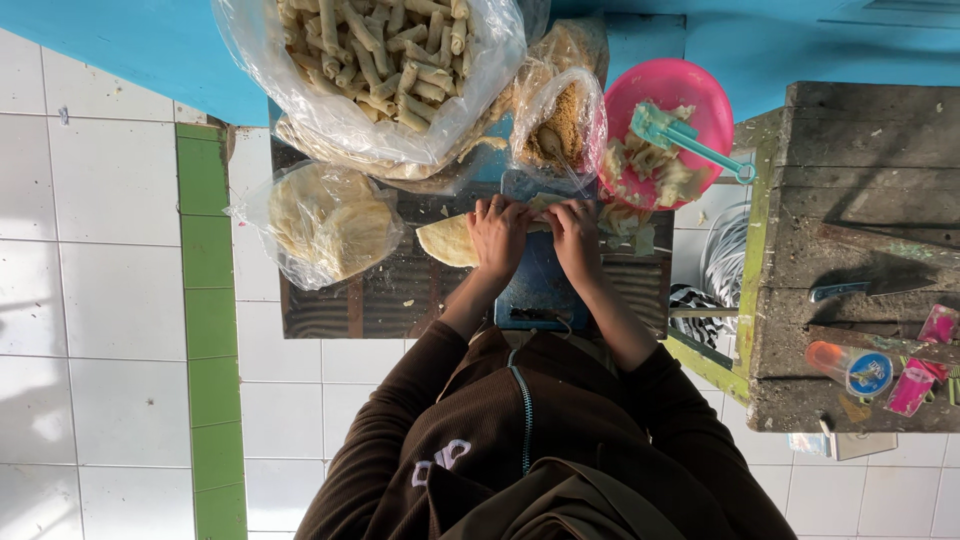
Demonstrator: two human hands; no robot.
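**Two hands roll a thin wrapper**

Two hands sit side by side on a pale round wrapper [447, 241]. The wrapper lies flat on a blue board [540, 285], right in front of the person, and part of it sticks out to the left. The left hand [498, 232] presses down on the wrapper with its fingers bent over the far edge. The right hand [574, 232] does the same, just beside it. Both grips are curled onto the wrapper, not wide open and not a tight fist. What is under the fingers is hidden.

To do this roll well, I think both hands should push with the same soft force. The fingers should tuck the edge in snug, so the roll comes out even and the thin wrapper does not tear.

The board rests on a dark ridged desk [340, 310]. A clear bag of flat wrappers [325, 220] sits to the left. A big bag of finished rolls [385, 60] lies behind. A small bag of brown crumbs [565, 125] is near the hands. A pink bowl [690, 85] with a green scoop [680, 135] holds pale filling on the right. A wooden bench [860, 180] stands further right.
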